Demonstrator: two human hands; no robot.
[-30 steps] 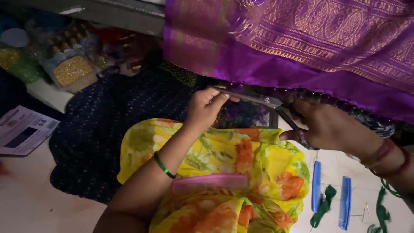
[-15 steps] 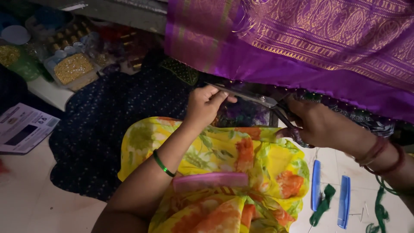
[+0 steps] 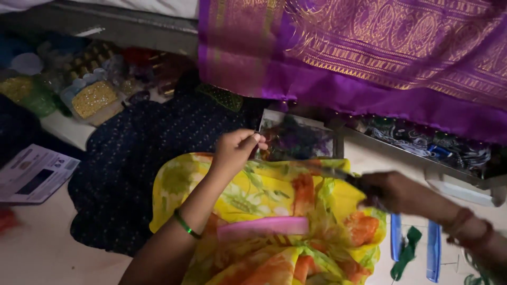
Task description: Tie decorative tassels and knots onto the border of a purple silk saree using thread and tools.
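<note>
My left hand (image 3: 237, 151) reaches up over a yellow floral cloth (image 3: 274, 203) on my lap. Its thumb and fingertips are pinched on a thin thread that is hard to make out, just below the hanging purple sari (image 3: 369, 63) with gold patterning. My right hand (image 3: 401, 194) is blurred at the right and grips scissors (image 3: 330, 172) whose blades point left, towards the left hand. A pink comb (image 3: 264, 228) lies on the yellow cloth. A green bangle is on my left wrist.
A dark blue dotted fabric (image 3: 132, 169) lies on the floor at left, beside a printed leaflet (image 3: 34, 174). Bags of beads (image 3: 95, 100) sit at the back left. A clear bag of threads (image 3: 296, 138) is behind my hands. Blue combs (image 3: 433, 244) and green thread (image 3: 406, 253) lie at lower right.
My right hand with the scissors has dropped down and to the right, away from the sari's edge. My left hand stays pinched in nearly the same spot.
</note>
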